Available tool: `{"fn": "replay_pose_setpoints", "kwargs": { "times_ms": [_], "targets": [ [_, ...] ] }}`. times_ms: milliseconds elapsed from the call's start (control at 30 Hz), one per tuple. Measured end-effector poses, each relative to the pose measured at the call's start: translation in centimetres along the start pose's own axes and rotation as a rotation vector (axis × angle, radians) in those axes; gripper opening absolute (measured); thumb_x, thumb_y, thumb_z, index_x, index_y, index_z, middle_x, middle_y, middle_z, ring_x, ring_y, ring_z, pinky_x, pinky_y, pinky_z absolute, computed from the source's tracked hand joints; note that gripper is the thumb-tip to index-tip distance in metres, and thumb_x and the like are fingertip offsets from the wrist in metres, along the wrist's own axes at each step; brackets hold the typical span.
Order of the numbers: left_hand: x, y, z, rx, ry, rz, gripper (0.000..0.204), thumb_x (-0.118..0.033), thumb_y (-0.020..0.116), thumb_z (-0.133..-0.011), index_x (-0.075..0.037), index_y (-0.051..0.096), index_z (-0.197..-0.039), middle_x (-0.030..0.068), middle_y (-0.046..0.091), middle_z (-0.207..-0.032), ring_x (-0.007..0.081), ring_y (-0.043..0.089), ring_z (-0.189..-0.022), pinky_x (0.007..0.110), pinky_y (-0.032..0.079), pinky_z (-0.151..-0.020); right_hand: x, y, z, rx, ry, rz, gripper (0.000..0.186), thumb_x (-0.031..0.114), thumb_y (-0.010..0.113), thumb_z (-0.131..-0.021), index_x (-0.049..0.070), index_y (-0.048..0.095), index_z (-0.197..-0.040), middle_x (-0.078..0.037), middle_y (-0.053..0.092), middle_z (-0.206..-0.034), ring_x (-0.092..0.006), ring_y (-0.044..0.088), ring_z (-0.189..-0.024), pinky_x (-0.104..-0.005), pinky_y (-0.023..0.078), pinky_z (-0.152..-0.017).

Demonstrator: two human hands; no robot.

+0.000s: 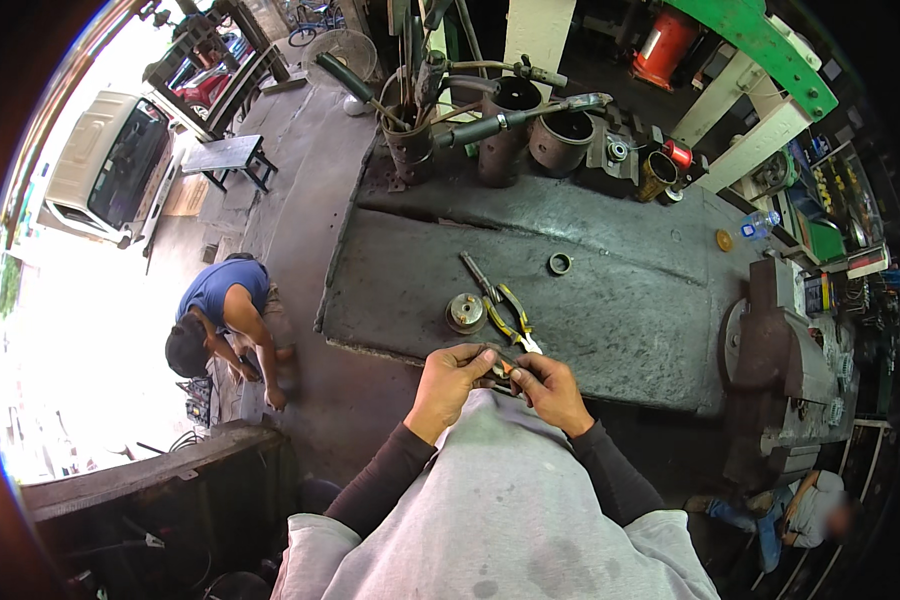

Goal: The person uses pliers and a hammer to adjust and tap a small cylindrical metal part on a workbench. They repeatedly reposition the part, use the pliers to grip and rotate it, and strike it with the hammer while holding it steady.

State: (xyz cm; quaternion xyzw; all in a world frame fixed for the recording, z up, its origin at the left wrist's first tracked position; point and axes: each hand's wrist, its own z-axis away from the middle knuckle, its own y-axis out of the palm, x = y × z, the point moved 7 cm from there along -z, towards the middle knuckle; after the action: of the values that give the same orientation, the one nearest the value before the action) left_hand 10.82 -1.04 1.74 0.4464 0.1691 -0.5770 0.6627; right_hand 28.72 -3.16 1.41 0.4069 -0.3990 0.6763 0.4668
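My left hand (448,390) and my right hand (553,393) meet at the near edge of the dark metal workbench (630,340), fingers pinched on a small part (502,368) with an orange patch, mostly hidden by fingers. Just beyond them lie yellow-handled pliers (518,322) and a steel rod-like piece (478,274). A round metal hub with studs (466,312) sits to their left. A small metal ring (560,264) lies farther back.
Metal cylinders with tools (500,150) stand at the back. A machine or vise (790,360) is at the right. A crouching co-worker (225,310) works at left; another person (800,510) is at lower right. A bench (225,152) and truck (110,160) stand beyond.
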Motion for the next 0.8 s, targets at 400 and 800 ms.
{"fn": "replay_pose_setpoints", "kwargs": {
  "times_ms": [400, 800],
  "targets": [
    [-0.9, 0.7, -0.3, -0.161, 0.11, 0.007, 0.022, -0.011, 0.071, -0.107, 0.01, 0.077, -0.113, 0.0119, 0.078, -0.098, 0.0153, 0.074, -0.082, 0.029, 0.063, -0.076, 4.9, 0.4, 0.2, -0.273, -0.42, 0.412, 0.026, 0.019, 0.086, -0.09, 0.004, 0.069, -0.104, -0.011, 0.064, -0.119, -0.0333, 0.066, -0.107, -0.0423, 0.056, -0.085],
    [-0.5, 1.0, -1.1, -0.191, 0.16, -0.065, 0.021, -0.009, 0.075, -0.102, 0.008, 0.081, -0.112, 0.0088, 0.081, -0.095, 0.0119, 0.073, -0.081, 0.028, 0.06, -0.074, 7.4, 1.2, 1.6, -0.153, -0.937, 0.939, 0.009, 0.003, 0.071, -0.091, 0.006, 0.064, -0.094, -0.014, 0.065, -0.12, -0.0322, 0.067, -0.099, -0.0458, 0.054, -0.08]
  ]
}}
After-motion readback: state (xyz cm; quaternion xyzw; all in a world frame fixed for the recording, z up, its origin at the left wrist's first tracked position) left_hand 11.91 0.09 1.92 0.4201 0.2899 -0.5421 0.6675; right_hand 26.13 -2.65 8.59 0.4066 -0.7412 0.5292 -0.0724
